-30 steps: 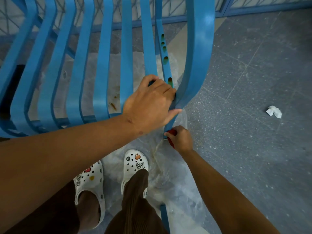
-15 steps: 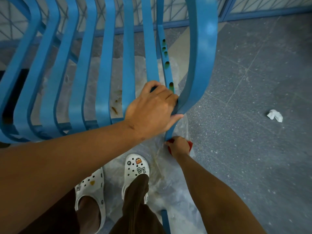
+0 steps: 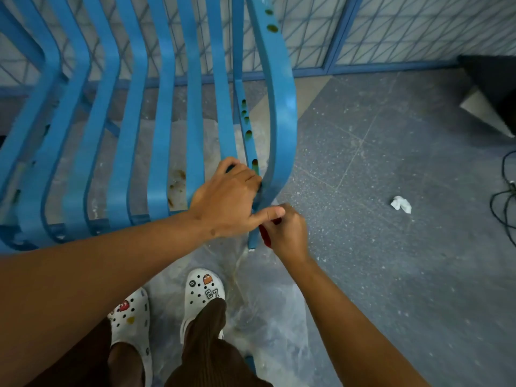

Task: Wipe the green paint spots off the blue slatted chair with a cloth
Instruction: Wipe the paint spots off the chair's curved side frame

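Note:
The blue slatted chair [image 3: 164,113] fills the upper left of the head view. Green paint spots [image 3: 247,127] run down its thin side bar, and more green spots [image 3: 271,27] dot the wide outer slat near the top. My left hand [image 3: 229,199] grips the chair's front right corner, fingers curled over the slats. My right hand [image 3: 287,233] is closed around a red cloth [image 3: 265,237] pressed against the chair's front leg just below my left thumb. Most of the cloth is hidden inside the hand.
Clear plastic sheeting [image 3: 268,303] lies on the grey tiled floor under the chair and my white clogs [image 3: 203,289]. A crumpled white tissue [image 3: 401,204] lies on the floor to the right. Black cables [image 3: 505,196] and a dark object [image 3: 494,90] are at the far right.
My right hand with the red cloth has risen along the leg to just under my left thumb. The view has tilted up, showing more of the chair back and wall.

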Demonstrator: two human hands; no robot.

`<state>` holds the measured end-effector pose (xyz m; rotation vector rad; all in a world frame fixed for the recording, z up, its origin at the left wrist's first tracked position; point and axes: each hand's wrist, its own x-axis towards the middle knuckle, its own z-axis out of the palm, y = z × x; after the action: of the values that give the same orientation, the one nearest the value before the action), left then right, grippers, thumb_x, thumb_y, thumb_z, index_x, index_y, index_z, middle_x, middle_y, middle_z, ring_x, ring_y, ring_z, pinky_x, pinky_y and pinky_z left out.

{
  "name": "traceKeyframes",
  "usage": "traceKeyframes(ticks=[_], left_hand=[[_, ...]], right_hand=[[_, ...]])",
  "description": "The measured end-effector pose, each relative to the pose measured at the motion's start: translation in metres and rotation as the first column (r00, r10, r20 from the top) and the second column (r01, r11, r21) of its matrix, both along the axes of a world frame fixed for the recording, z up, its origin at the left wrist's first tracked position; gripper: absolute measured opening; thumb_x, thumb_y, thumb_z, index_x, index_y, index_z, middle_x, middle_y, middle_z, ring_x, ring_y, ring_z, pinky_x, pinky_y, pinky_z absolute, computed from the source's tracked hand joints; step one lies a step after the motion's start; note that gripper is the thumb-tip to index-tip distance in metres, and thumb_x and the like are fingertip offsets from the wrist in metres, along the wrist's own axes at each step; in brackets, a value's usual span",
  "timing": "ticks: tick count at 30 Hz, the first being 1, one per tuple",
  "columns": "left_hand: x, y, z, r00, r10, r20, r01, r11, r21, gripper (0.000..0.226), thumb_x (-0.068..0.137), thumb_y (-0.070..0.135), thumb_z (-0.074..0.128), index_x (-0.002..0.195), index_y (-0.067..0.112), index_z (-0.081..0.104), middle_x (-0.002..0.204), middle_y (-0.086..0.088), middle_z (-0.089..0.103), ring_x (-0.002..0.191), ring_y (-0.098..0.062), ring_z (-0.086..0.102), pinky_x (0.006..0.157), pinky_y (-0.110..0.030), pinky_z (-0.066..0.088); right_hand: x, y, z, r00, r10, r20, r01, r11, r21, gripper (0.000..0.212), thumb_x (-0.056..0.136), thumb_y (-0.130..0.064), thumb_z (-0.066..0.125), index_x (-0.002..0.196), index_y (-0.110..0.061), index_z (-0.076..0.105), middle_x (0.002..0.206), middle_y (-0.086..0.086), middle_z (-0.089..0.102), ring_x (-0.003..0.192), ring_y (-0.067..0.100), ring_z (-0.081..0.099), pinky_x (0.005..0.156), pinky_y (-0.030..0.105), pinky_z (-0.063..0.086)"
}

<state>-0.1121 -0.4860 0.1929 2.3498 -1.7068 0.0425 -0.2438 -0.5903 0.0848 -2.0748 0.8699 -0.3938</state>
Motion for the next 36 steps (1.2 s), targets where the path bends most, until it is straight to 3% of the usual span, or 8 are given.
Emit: traceKeyframes(ticks=[3,6,9,12,19,25,28,36], left_hand=[[0.002,0.005,0.005,0.992,-0.042,-0.119,0.045,0.999,0.027,0.077,0.093,0.079,0.009,0.086,0.024,0.063,0.08,0.008,0.055,0.086,-0.013,0.049,0.104,-0.04,0.033],[0.004,0.008,0.017,0.922,-0.077,-0.38,0.041,0.994,-0.103,0.061,0.098,0.07,0.006,0.072,0.033,0.048,0.069,0.009,0.045,0.074,-0.007,0.047,0.098,-0.044,0.039],[0.001,0.01,0.033,0.73,-0.059,-0.681,-0.091,0.979,-0.183,0.085,0.096,0.074,0.008,0.091,0.015,0.068,0.086,-0.002,0.068,0.089,-0.014,0.065,0.092,-0.042,0.049],[0.001,0.004,0.068,0.544,-0.152,-0.825,-0.157,0.948,-0.278,0.063,0.102,0.058,0.016,0.105,0.028,0.071,0.104,0.01,0.074,0.106,-0.004,0.067,0.094,-0.017,0.048],[0.025,-0.015,0.125,0.577,0.009,-0.816,-0.316,0.924,-0.213,0.05,0.108,0.04,0.039,0.086,0.015,0.075,0.083,-0.007,0.077,0.081,-0.017,0.072,0.089,-0.044,0.057],[0.036,-0.018,0.152,0.311,0.101,-0.945,-0.474,0.878,-0.062,0.061,0.107,0.053,0.028,0.092,0.016,0.075,0.084,-0.004,0.078,0.088,-0.024,0.074,0.088,-0.042,0.056],[0.04,-0.023,0.161,0.259,0.132,-0.957,-0.529,0.848,-0.026,0.072,0.104,0.06,0.022,0.09,0.015,0.077,0.082,-0.003,0.079,0.091,-0.027,0.075,0.088,-0.041,0.057],[0.039,-0.02,0.168,0.183,0.135,-0.974,-0.549,0.836,0.012,0.084,0.101,0.067,0.011,0.096,0.015,0.076,0.088,-0.004,0.079,0.095,-0.028,0.074,0.087,-0.041,0.056]], right_hand=[[-0.002,0.003,0.029,0.996,-0.017,0.089,0.014,0.999,0.035,0.017,0.083,-0.056,0.065,0.073,-0.043,0.063,0.073,0.0,0.065,0.063,0.022,0.065,0.056,0.046,0.056],[-0.007,0.006,0.065,0.984,-0.067,0.163,0.068,0.998,-0.001,0.03,0.08,-0.052,0.078,0.085,-0.023,0.073,0.082,-0.005,0.065,0.073,0.013,0.065,0.067,0.037,0.057],[-0.011,0.009,0.101,0.969,-0.057,0.241,0.053,0.998,0.022,0.023,0.08,-0.039,0.083,0.094,-0.021,0.076,0.088,-0.008,0.066,0.08,0.008,0.065,0.074,0.026,0.056],[-0.014,0.011,0.134,0.952,-0.05,0.301,0.053,0.999,-0.004,0.025,0.078,-0.036,0.084,0.098,-0.023,0.078,0.089,-0.01,0.067,0.084,0.005,0.065,0.077,0.018,0.053],[0.003,0.006,0.209,0.913,-0.095,0.398,0.128,0.99,-0.058,0.02,0.081,-0.038,0.082,0.099,-0.029,0.078,0.092,-0.012,0.07,0.087,0.002,0.067,0.08,0.019,0.053],[0.034,-0.01,0.246,0.945,-0.117,0.305,0.146,0.987,-0.072,0.027,0.083,-0.05,0.077,0.096,-0.026,0.079,0.079,-0.012,0.074,0.074,-0.001,0.069,0.068,0.024,0.057],[0.055,-0.02,0.262,0.943,-0.132,0.305,0.163,0.983,-0.079,0.026,0.084,-0.048,0.075,0.087,-0.023,0.077,0.069,-0.01,0.071,0.065,0.001,0.066,0.061,0.027,0.054],[0.071,-0.021,0.274,0.963,-0.173,0.208,0.199,0.974,-0.112,0.029,0.086,-0.049,0.072,0.094,-0.023,0.061,0.088,-0.009,0.066,0.082,0.011,0.065,0.073,0.035,0.056]])
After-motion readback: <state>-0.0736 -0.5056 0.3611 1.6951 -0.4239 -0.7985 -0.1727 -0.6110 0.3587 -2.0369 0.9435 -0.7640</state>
